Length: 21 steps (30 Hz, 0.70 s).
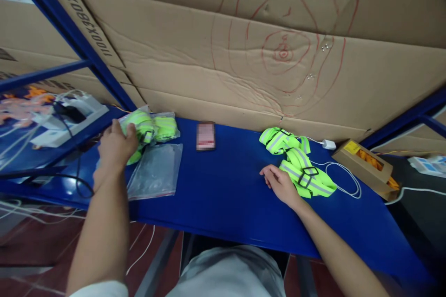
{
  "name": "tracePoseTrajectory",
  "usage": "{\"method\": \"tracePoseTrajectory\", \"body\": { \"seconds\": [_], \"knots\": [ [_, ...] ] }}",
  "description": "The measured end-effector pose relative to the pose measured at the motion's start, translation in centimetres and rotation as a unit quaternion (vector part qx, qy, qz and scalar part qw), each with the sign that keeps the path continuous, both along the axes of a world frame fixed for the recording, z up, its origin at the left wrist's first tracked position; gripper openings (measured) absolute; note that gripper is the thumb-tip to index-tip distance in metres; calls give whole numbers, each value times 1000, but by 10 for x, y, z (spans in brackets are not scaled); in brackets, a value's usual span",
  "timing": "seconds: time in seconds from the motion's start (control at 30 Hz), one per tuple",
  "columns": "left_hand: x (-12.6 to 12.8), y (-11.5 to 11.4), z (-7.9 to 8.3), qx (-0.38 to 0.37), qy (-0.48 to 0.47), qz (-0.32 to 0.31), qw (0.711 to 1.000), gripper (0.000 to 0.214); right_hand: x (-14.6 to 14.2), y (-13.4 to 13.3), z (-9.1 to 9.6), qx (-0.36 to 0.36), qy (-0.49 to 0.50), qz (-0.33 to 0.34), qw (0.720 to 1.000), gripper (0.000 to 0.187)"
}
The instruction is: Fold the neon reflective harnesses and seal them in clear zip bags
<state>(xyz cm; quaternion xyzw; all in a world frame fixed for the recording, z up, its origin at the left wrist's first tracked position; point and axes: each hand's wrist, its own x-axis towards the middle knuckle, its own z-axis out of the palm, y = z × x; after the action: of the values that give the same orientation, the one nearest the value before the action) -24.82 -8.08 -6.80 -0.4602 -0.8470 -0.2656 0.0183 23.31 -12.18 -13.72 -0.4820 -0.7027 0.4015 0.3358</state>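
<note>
My left hand [114, 146] is closed on a clear plastic bag holding a folded neon-yellow reflective strap [142, 129] at the left of the blue table [230, 190]. A second bagged strap [166, 127] lies right beside it. Below them rests a flat stack of empty clear bags [155, 171]. My right hand [280, 184] lies on the table with fingers loosely curled and holds nothing. It touches the near edge of a loose pile of neon-yellow reflective straps [299, 162] with grey bands and black buckles.
A small dark phone-like item [205, 135] lies mid-table by the cardboard wall [244, 55]. A white charger and cable [339, 171] and an open cardboard box of orange items [369, 167] sit at right. At left, power strips and cables [69, 111] cover the neighbouring bench.
</note>
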Motion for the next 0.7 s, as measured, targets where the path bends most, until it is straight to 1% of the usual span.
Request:
{"method": "tracePoseTrajectory", "body": {
  "seconds": [0.03,0.1,0.13,0.17,0.2,0.23,0.3,0.37,0.4,0.47,0.57,0.63,0.7],
  "knots": [
    [9,-8,-2,16,16,-20,1000,78,0,-1,0,11,-17,7,1000,44],
    [32,-30,-8,36,52,-101,993,74,-1,-2,1,37,-53,27,998,41],
    [45,-44,-14,28,64,-161,985,67,-1,-3,2,50,-72,39,995,39],
    [56,-59,-20,-6,93,-254,963,63,-1,-3,3,62,-90,52,993,37],
    [66,-74,-27,-39,120,-301,945,59,-2,-4,4,74,-107,65,989,35],
    [73,-87,-34,-71,142,-315,936,59,-2,-5,4,84,-122,77,986,34],
    [83,-109,-46,-124,145,-316,929,66,-2,-7,5,101,-145,95,980,34],
    [88,-122,-52,-160,139,-313,926,68,-3,-9,6,114,-159,104,975,36],
    [91,-125,-53,-169,138,-312,925,65,-3,-10,7,120,-164,106,973,37],
    [104,-126,-53,-164,141,-312,925,58,-4,-11,8,130,-174,107,970,37],
    [141,-128,-54,-137,128,-342,921,52,-3,-11,9,145,-188,109,965,37],
    [172,-133,-55,-108,108,-387,909,53,-3,-10,9,154,-199,110,962,36],
    [204,-143,-55,-89,65,-476,872,54,-2,-10,7,162,-210,114,957,34]
  ]
}}
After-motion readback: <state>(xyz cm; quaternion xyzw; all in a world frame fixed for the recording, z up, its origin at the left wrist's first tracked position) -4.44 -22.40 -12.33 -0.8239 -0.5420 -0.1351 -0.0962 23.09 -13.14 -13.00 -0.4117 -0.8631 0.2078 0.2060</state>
